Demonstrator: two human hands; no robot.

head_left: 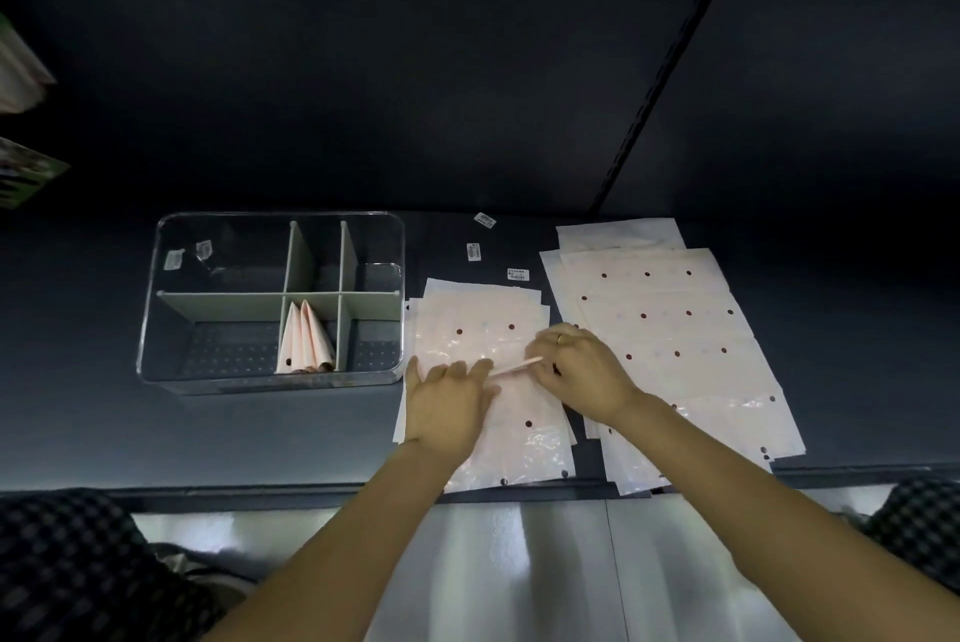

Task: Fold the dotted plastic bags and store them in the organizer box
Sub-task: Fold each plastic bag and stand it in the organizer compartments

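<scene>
Head view: the left hand (448, 403) lies flat, fingers straight, pressing a dotted plastic bag (488, 381) on the dark surface (78, 407). Beside it, the right hand (579, 368) pinches that bag's raised folded edge. Left of both hands stands the clear organizer box (171, 329), holding folded bags (305, 340).

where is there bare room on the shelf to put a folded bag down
Bare shelf lies left of the organizer box, and behind the near bag stack apart from three small labels. Crowded: both hands work that stack, with the right stack close beside.
</scene>
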